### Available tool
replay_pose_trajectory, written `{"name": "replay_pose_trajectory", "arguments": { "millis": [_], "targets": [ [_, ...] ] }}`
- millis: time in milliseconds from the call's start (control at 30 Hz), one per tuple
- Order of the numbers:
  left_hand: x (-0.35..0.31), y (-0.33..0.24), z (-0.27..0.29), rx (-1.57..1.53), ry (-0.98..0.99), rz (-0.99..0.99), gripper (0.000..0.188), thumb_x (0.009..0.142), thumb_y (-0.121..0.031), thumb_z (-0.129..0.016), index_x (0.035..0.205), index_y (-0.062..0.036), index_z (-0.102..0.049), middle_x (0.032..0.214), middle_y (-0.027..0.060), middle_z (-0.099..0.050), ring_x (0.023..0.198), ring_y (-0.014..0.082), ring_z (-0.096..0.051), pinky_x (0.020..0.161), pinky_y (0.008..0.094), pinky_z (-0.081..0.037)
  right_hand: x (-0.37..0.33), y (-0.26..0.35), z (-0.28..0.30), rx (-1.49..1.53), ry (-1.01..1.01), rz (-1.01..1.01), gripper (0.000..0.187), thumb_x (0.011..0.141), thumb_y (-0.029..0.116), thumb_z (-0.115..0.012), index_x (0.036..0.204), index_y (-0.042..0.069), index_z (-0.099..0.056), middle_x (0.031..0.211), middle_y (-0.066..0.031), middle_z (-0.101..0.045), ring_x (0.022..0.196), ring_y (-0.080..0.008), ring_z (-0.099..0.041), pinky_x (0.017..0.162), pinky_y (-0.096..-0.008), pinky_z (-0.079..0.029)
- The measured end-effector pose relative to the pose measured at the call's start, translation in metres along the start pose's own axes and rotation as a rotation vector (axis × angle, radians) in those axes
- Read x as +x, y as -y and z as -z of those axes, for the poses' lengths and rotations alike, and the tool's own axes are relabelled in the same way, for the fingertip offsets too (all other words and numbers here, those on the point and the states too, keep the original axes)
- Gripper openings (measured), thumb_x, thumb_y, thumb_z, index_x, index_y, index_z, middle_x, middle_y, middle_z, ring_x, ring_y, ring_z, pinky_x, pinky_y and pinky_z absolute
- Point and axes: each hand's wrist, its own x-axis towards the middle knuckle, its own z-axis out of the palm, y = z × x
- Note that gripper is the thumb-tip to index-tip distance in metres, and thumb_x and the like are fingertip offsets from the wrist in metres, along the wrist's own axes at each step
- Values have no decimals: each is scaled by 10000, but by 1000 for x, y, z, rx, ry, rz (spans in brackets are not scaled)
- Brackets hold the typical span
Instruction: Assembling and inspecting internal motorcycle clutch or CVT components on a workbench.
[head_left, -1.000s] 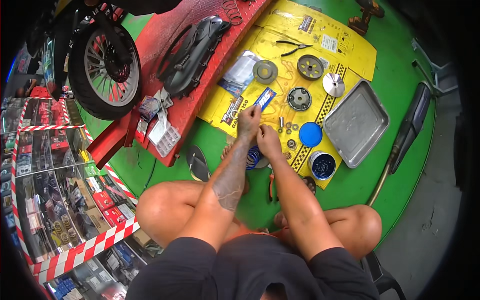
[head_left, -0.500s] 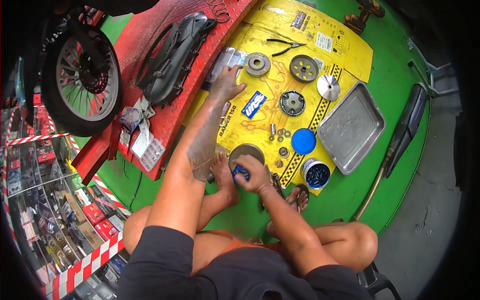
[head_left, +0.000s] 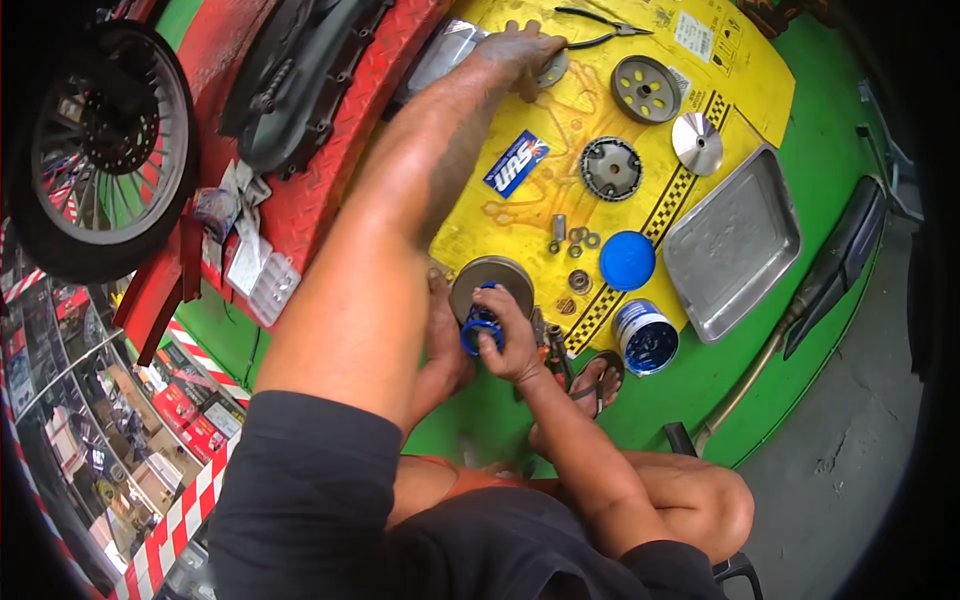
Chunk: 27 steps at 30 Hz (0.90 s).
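Note:
My left hand (head_left: 518, 58) reaches to the far side of the yellow sheet. Its fingers are over a round grey metal disc (head_left: 553, 70), gripping it and hiding most of it. Close to my feet, my right hand (head_left: 510, 340) is closed around a blue cylindrical part with an open ring end, perhaps a coil spring (head_left: 482, 336). That part stands over a round metal pulley plate (head_left: 492, 275). Beyond lie a slotted round clutch part (head_left: 611, 168), a bell-shaped drum with holes (head_left: 646, 88) and a shiny conical pulley half (head_left: 697, 143).
Pliers (head_left: 605, 32) lie beyond my left hand. Small bushings and washers (head_left: 577, 240), a blue lid (head_left: 628, 260) and an open grease tub (head_left: 648, 340) are right of my right hand. A metal tray (head_left: 735, 245) sits farther right. A red ramp (head_left: 350, 130) bears a black cover (head_left: 300, 90).
My left hand has moved onto the round metal disc and now covers it. My right hand has tilted the blue part, showing its ring end. The view has shifted.

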Motion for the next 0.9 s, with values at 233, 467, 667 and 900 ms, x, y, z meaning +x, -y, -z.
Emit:
{"name": "replay_pose_trajectory", "arguments": {
  "millis": [233, 467, 667, 900],
  "targets": [
    [-148, -23, 101, -333, -235, 28, 1063, 603, -158, -892, 1551, -282, -428, 1410, 148, -547, 1161, 345, -593, 948, 460, -541, -5, 8, 13, -176, 80, 44, 610, 820, 251, -673, 1374, 16, -567, 1321, -187, -621, 1278, -366, -569, 1128, -448, -426],
    [-421, -63, 200, -718, -510, -23, 1068, 603, -172, -901, 1557, -248, -425, 1393, 149, -560, 1155, 316, -603, 961, 438, -532, 41, 98, -23, -403, 213, 351, 542, 826, 262, -709, 1327, 84, -604, 1235, -120, -640, 1145, -358, -620, 1032, -457, -476],
    [-510, -107, 220, -746, -831, 110, 1086, 613, -202, -877, 1568, -58, -382, 1390, 179, -583, 1171, 301, -617, 1040, 411, -488, 53, 125, -132, -971, 1039, -154, 304, 951, 253, -586, 1180, 145, -754, 1184, -90, -741, 1115, -345, -688, 981, -511, -511],
    [-508, -110, 225, -960, -983, 200, 1050, 645, -214, -848, 1569, -34, -383, 1397, 192, -578, 1183, 313, -614, 1034, 409, -489, 38, -26, -168, -1577, 758, 9, 507, 903, 358, -654, 1378, 182, -644, 1526, -174, -493, 1396, -446, -440, 1121, -706, -220]
  ]
}}
